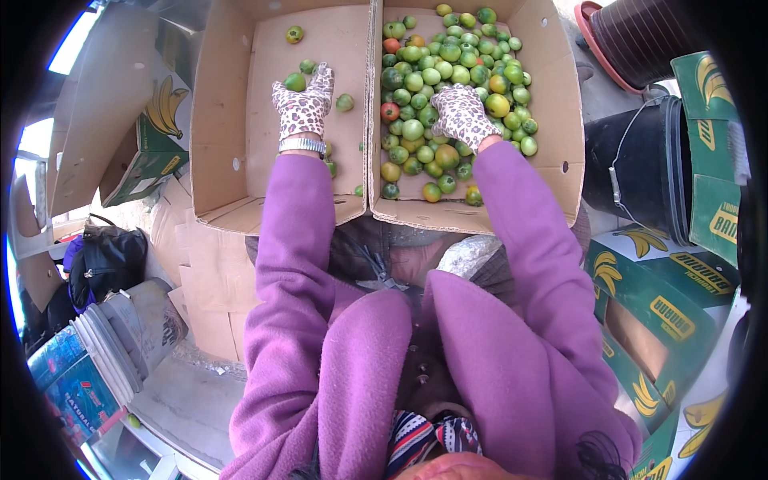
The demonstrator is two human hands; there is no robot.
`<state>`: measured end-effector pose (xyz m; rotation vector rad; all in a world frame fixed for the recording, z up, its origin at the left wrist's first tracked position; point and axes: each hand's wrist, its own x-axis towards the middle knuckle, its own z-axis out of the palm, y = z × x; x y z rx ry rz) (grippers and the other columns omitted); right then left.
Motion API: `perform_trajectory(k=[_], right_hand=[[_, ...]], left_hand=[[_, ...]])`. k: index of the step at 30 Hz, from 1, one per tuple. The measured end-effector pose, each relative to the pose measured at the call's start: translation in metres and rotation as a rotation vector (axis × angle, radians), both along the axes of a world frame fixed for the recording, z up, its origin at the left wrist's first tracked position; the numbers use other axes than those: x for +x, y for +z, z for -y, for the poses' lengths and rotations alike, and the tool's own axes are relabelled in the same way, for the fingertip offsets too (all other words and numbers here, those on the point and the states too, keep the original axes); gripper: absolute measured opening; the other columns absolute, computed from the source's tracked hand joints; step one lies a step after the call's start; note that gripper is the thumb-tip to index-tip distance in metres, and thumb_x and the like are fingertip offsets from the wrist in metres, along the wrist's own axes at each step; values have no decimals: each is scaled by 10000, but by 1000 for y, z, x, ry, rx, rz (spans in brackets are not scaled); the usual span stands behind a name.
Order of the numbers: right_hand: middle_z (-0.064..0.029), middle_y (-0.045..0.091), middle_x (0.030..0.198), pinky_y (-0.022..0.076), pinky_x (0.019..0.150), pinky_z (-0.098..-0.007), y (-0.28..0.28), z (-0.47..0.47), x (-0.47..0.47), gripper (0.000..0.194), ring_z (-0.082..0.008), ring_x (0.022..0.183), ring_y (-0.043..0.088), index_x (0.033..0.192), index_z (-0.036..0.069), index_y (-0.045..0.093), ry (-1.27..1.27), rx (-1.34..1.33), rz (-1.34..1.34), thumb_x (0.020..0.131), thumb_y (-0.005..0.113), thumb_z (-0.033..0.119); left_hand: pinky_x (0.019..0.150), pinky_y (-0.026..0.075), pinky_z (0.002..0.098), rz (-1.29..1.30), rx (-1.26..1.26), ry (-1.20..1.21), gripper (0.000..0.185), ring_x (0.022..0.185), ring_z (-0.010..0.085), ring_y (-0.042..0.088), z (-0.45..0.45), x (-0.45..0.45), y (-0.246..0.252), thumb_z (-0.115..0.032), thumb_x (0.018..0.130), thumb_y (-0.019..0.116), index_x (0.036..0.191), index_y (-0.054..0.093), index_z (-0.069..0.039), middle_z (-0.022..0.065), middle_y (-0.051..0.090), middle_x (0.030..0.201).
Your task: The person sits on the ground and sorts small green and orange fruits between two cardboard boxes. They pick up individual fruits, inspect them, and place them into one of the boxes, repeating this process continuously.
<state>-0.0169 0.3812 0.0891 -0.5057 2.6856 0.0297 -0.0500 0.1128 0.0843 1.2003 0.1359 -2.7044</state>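
My left hand, in a leopard-print glove, is over the left cardboard box. A green tomato sits between its thumb and fingers. Just beyond it is a smaller green tomato; another tomato lies to its right, and one with orange tints lies farther up. My right hand, gloved alike, reaches down onto a pile of mostly green tomatoes in the right cardboard box. Its fingertips are hidden among them. A red tomato and a yellow one show in this pile.
The two boxes stand side by side, their walls meeting in the middle. At right are a black bucket with a wire handle, a dark ribbed container and green banana cartons. Grey buckets and a black bag lie at left.
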Motion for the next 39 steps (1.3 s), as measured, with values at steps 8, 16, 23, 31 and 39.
perform_trajectory(k=[8, 16, 23, 31, 39], right_hand=[[-130, 655, 1026, 467, 933, -423, -3, 0, -3, 457, -306, 1024, 603, 1017, 63, 715, -79, -122, -44, 662, 808, 336], [-91, 617, 1252, 431, 1027, -399, 59, 20, -7, 521, -284, 1166, 569, 1212, 102, 632, 70, -779, -887, 761, 774, 320], [-88, 604, 1272, 406, 1041, -420, 49, 21, -4, 512, -270, 1187, 552, 1230, 113, 627, 13, -817, -793, 782, 742, 331], [-136, 679, 877, 502, 771, -484, 4, 29, 25, 332, -342, 854, 655, 955, 62, 681, 107, -147, 4, 786, 699, 348], [-108, 687, 754, 507, 677, -449, -43, 34, 36, 134, -289, 755, 682, 813, 81, 711, 87, -230, -303, 734, 679, 185]], left_hand=[[1026, 414, 486, -541, -675, -657, 576, 1281, 375, 467, -31, 7, 51, -365, 989, 463, 1389, 393, 42, 234, 470, 1387], [829, 534, 293, -763, -1417, -1043, 457, 1013, 182, 640, -50, 23, 76, -241, 916, 651, 1293, 554, -1, 133, 643, 1175], [884, 531, 335, -773, -1209, -935, 465, 1004, 226, 645, -55, 22, 70, -231, 933, 619, 1309, 520, 24, 157, 642, 1157], [1076, 391, 486, -36, -289, -105, 564, 1264, 338, 465, 8, 0, 4, -385, 924, 609, 1349, 428, -60, 203, 366, 1451], [1115, 323, 475, -429, -454, -412, 613, 1359, 348, 374, -26, 6, 47, -392, 973, 484, 1441, 355, -19, 215, 339, 1492]])
